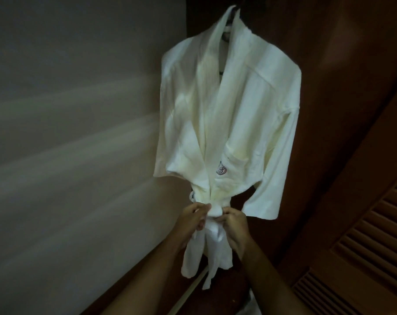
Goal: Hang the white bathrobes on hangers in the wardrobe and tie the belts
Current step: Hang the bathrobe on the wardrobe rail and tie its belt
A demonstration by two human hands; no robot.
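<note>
Dim light — pale wall (pixel 67 133) left, apparently louvred wooden door (pixel 363 235) right.

The bathrobe (pixel 229 105) is soft white cloth, matt, with a faintly textured weave and a small dark stitched emblem (pixel 221 171) on the chest pocket; its belt (pixel 215 211) is of the same matt cloth. The wardrobe panel (pixel 343 64) behind it is dark reddish-brown wood with a smooth, low-sheen finish, as is the slatted louvred door (pixel 375 223). The wall (pixel 67 110) is plain, matt and smooth.
</note>
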